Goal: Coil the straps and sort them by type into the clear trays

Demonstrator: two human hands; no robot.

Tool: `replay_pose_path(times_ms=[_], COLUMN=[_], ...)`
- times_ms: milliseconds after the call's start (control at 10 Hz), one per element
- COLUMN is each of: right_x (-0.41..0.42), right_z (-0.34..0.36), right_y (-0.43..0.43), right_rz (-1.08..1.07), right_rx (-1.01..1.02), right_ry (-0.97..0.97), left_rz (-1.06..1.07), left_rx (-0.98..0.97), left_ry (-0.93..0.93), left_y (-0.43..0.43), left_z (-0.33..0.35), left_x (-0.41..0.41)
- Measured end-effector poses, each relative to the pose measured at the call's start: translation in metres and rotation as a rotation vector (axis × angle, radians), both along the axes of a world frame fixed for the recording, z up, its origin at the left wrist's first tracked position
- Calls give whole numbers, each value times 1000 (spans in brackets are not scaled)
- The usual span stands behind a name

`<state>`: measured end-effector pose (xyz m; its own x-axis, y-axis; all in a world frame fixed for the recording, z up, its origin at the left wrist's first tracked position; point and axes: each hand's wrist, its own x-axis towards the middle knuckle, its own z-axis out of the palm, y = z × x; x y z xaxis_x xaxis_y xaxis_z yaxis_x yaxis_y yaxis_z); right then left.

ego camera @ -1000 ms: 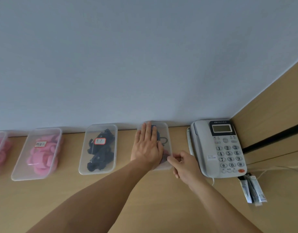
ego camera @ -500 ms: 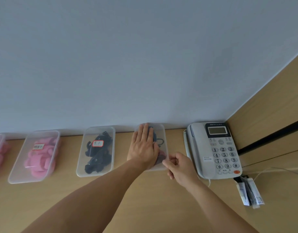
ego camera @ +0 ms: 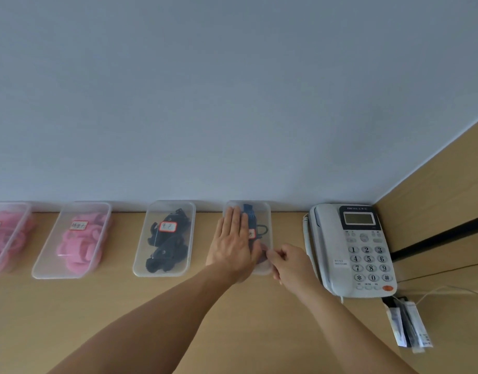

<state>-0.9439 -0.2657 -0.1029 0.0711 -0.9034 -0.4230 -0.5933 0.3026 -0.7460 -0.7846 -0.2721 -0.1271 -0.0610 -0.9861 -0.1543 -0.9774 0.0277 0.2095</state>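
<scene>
On rightmost tray (ego camera: 265, 217), left hand (ego camera: 232, 245) flat, right hand (ego camera: 291, 263) pinching rim

wall (ego camera: 232, 90) pale blue-grey | desk (ego camera: 70, 319) light wood grain | lower left: pink straps (ego camera: 81, 247) | lower centre: black straps (ego camera: 166, 249), red-edged white label (ego camera: 167, 226) | rightmost tray (ego camera: 267, 225) clear, dark blue strap (ego camera: 249, 215) | phone (ego camera: 327, 252) pale grey, orange button (ego camera: 388, 288)

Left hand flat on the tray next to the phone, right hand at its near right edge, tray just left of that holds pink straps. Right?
No. The neighbouring tray holds black straps, not pink; pink straps sit further left, per the head view. Rest holds: left hand flat on the phone-side tray, right hand at its near right edge.
</scene>
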Motion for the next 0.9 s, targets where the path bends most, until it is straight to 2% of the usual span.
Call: replay_pose_path(times_ms=[200, 500, 600, 700, 800, 900], right_x=[6, 14, 19, 26, 43, 59], right_z=[-7, -4, 5, 18, 34, 52], right_y=[1, 2, 4, 9, 22, 43], right_rz=[3, -100, -47, -3, 37, 100], right_rx=[-120, -105, -94, -79, -170, -315], right_ry=[196, 226, 376, 499, 504, 427], left_rz=[20, -2, -81, -141, -139, -91], left_rx=[-5, 75, 139, 109, 23, -27], left_ry=[0, 45, 74, 48, 58, 53], left_y=[1, -4, -9, -7, 20, 55], left_z=[-2, 3, 20, 41, 60, 73], left_x=[-2, 2, 16, 36, 52, 69])
